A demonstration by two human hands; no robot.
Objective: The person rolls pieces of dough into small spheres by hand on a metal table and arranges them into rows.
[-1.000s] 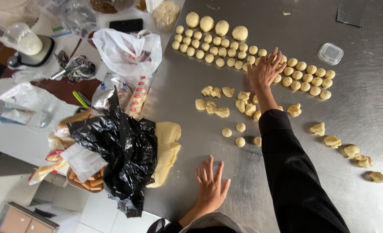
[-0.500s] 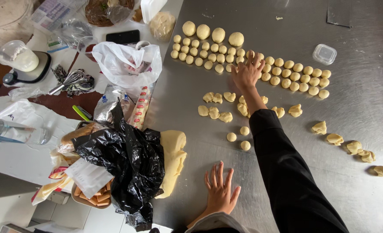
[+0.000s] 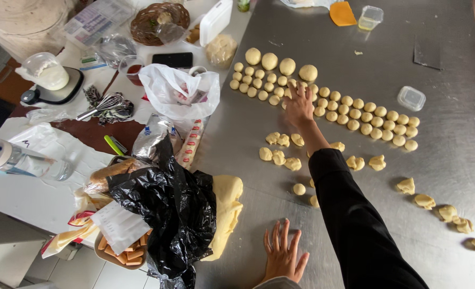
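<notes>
**Right hand reaches the dough-ball rows**

Stretched further than a second ago, the right hand (image 3: pixel 299 104) now lies with fingers spread on the rows of balls (image 3: pixel 350 112), as if setting one in line. Left hand (image 3: pixel 283 257) presses flat and empty on the steel table (image 3: pixel 408 32), bracing the lean. Rough pieces (image 3: pixel 280 152) wait nearer; the dough slab (image 3: pixel 228 206) sits beside the black bag (image 3: pixel 168 214).

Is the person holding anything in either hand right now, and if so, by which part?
Nothing is held. The left hand lies flat, fingers spread, on the steel table. The right hand reaches flat over the rows of dough balls, gripping none as far as visible.
</notes>
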